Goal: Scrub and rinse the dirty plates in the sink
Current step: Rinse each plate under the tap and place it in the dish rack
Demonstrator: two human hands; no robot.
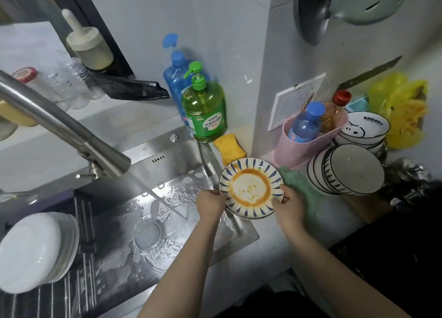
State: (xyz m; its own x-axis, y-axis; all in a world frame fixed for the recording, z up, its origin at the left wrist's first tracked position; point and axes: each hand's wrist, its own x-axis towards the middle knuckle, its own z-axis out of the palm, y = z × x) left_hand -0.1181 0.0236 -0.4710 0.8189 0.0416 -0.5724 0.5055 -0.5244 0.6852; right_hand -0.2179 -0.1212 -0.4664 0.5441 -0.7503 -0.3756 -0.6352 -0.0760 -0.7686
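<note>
Both hands on one dirty plate (251, 186), gripped at opposite edges above the right rim of the sink (229, 224). Left hand (210, 204) curled round the plate's left edge, fingers (216, 194) wrapped under and thumb over the rim. Right hand (290, 208) curled round the right edge, thumb (284, 188) pressed on the patterned border, other fingers hidden beneath. Plate white with blue leaf strokes round the border, smeared with an orange sauce ring and spots in the middle. Directly under the gripped plate, at least one more plate of the same pattern (248, 216), only its edge visible between the two sets of fingers.

Just beyond the right thumb, a green cloth (299, 186) on the counter. Farther right of those fingers, stacked bowls (344, 171) tipped on their sides, with more bowls (363, 128) behind marked SNOOPY. Past the plate's far edge, a yellow sponge (229, 147), touching or nearly touching the plate's rim from this angle, and behind it a green dish soap bottle (204, 114) and a blue bottle (175, 78). Up and right of the right fingers, a pink basket (287, 147) holding bottles.

Left of the left fingers, water streaming from the faucet (71, 136) into the wet basin toward the drain (149, 232). Well to the left, white plates (33, 250) stacked on a drying rack (71, 291).
</note>
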